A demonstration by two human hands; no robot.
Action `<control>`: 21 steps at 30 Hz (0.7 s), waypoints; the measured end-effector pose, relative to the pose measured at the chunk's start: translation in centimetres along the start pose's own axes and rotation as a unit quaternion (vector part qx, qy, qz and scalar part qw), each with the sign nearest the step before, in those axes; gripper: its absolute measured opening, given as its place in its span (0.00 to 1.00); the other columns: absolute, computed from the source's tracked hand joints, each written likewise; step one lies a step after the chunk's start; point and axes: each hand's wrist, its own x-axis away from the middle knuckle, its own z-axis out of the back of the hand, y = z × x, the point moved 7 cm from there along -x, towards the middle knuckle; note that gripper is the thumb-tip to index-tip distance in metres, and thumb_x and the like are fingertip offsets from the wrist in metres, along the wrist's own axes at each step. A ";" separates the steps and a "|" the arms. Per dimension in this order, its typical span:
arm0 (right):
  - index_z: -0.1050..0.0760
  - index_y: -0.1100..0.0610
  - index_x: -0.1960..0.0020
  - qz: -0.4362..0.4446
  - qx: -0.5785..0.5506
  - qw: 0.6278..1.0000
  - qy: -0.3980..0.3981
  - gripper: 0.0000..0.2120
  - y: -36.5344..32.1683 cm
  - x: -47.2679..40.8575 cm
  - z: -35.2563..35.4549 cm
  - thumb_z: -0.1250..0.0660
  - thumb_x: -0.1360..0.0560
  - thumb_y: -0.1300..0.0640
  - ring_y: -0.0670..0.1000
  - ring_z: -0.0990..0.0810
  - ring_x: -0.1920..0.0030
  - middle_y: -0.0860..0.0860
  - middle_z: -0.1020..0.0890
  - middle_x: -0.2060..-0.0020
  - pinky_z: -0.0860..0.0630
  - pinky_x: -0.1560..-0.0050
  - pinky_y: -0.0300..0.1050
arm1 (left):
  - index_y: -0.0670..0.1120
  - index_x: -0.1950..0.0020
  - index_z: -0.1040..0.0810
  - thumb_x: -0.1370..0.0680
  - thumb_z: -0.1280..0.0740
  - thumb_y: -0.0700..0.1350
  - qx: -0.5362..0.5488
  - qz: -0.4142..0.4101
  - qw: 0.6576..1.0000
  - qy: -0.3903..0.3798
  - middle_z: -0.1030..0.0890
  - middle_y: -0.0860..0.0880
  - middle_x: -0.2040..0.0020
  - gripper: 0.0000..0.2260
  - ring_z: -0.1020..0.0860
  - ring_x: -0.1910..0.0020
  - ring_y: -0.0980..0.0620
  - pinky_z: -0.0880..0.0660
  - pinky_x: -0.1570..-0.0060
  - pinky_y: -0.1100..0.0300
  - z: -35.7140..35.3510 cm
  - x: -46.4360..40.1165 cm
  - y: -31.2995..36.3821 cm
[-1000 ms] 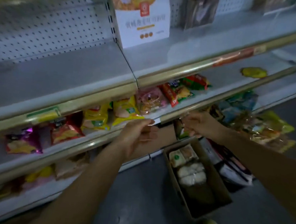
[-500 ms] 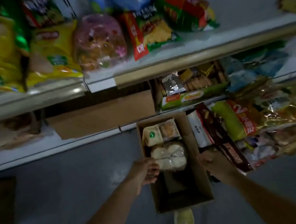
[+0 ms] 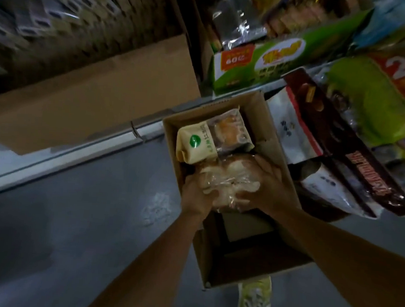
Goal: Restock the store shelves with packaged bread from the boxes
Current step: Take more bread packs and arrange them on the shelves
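Cardboard flap lies at ten o'clock under the shelf. At centre, the open box sits on the floor; left hand and right hand curl their fingers round a clear-wrapped bread pack inside it. Another bread pack lies at twelve o'clock of it. Snack bags hang at two o'clock.

2 hands, 1 open box, 3 bread packs
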 end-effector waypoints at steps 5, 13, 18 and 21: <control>0.20 0.48 0.56 0.009 -0.106 0.994 0.008 0.10 -1.5 -0.8 -0.2 0.37 0.28 0.45 0.60 0.22 0.45 0.52 0.18 0.50 0.24 0.45 0.56 | 0.40 0.47 0.19 0.23 0.31 0.40 -0.028 -0.020 0.997 0.063 0.22 0.48 0.45 0.07 0.22 0.48 0.50 0.35 0.57 0.68 1.4 0.8 1.4; 0.19 0.60 0.52 -0.036 -0.172 0.984 0.041 0.07 -1.0 1.1 1.0 0.34 0.25 0.59 0.58 0.19 0.49 0.58 0.17 0.52 0.22 0.47 0.54 | 0.42 0.48 0.18 0.23 0.33 0.38 0.014 -0.065 0.996 0.056 0.25 0.56 0.51 0.07 0.22 0.49 0.52 0.30 0.56 0.65 5.4 4.2 3.8; 0.17 0.57 0.54 0.034 -0.114 0.990 0.077 0.14 -7.6 6.7 10.3 0.28 0.36 0.70 0.60 0.21 0.49 0.55 0.16 0.53 0.21 0.49 0.55 | 0.44 0.52 0.17 0.23 0.31 0.40 0.047 -0.103 0.992 0.051 0.23 0.53 0.48 0.04 0.23 0.49 0.52 0.26 0.53 0.60 10.1 9.4 6.5; 0.18 0.60 0.46 0.037 -0.083 0.992 0.090 0.16 -11.4 9.4 15.5 0.27 0.34 0.68 0.60 0.23 0.44 0.59 0.20 0.47 0.25 0.45 0.47 | 0.42 0.49 0.16 0.26 0.29 0.44 0.122 -0.077 0.988 0.054 0.22 0.52 0.47 0.09 0.20 0.47 0.48 0.22 0.46 0.51 14.3 12.2 8.4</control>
